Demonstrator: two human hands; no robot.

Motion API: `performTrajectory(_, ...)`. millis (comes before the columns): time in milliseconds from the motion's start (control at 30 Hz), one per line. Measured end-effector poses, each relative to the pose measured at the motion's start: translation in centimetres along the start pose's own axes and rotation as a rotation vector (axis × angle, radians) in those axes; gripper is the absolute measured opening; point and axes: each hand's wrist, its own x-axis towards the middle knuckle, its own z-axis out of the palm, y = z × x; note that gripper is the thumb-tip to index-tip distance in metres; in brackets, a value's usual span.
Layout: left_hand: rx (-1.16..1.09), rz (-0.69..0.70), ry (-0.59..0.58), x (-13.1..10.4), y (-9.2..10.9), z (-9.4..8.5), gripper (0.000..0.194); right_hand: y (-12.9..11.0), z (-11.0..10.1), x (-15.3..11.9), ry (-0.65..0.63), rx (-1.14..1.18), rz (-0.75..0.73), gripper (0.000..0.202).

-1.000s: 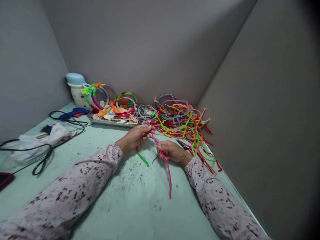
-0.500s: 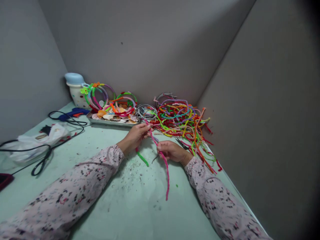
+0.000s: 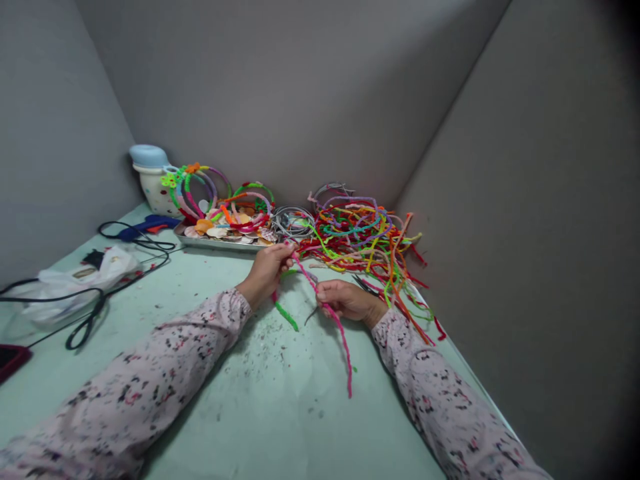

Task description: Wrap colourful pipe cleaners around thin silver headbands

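Observation:
A pink pipe cleaner [image 3: 344, 340] is stretched between my two hands, its loose end hanging toward the near side of the table. My left hand [image 3: 270, 270] pinches its upper part between thumb and fingers. Lower down, my right hand [image 3: 347, 300] is closed around the same strand. Below my left hand, a green pipe cleaner piece [image 3: 286, 315] with a pink part hangs down. A thin grey wire end [image 3: 311, 316] shows beside my right fingers; what it joins to is hidden by the hands.
Behind my right hand lies a tangled heap of coloured pipe cleaners [image 3: 357, 230], with dark scissors [image 3: 365, 285] beside it. Wire coils [image 3: 294, 221] and a metal tray [image 3: 220, 245] of shells and coloured hoops stand at the back. A white plastic bag [image 3: 75, 287] and black cable [image 3: 97, 310] lie left.
The pink pipe cleaner's loose end has swung to the right. My left hand has shifted slightly left and up, drawing a little apart from my right hand.

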Motion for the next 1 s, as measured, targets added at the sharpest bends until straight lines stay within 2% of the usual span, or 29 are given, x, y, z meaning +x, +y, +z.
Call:
performTrajectory(100,0.015,0.008,0.017,0.1,0.0,0.0,0.019,0.0,-0.1,-0.2,0.003,0.006,-0.003,0.023)
performTrajectory(267,0.042,-0.004,-0.047,-0.3,0.4,0.1,0.023,0.2,-0.2,-0.3,0.001,0.018,-0.007,0.024)
performTrajectory(333,0.057,-0.011,-0.062,-0.5,0.4,0.5,0.025,0.2,0.0,-0.1,0.016,0.044,-0.040,0.032)
performTrajectory(433,0.103,-0.018,-0.121,-1.0,0.3,1.2,0.028,0.1,0.4,0.5,0.083,0.066,-0.098,0.038)
performTrajectory(533,0.146,-0.025,-0.156,-1.2,0.0,1.7,0.029,-0.1,0.7,0.9,0.190,0.051,-0.130,0.032)
performTrajectory(633,0.128,-0.050,-0.173,-1.2,0.0,1.6,0.031,-0.2,0.9,0.9,0.224,0.041,-0.109,0.028)
performTrajectory(800,0.035,-0.055,-0.170,-1.1,0.2,1.2,0.034,-0.1,0.8,0.7,0.229,0.084,-0.094,0.024)
performTrajectory(1000,0.059,-0.053,-0.125,-0.9,0.1,1.0,0.029,0.0,0.7,0.7,0.223,0.116,-0.074,0.024)
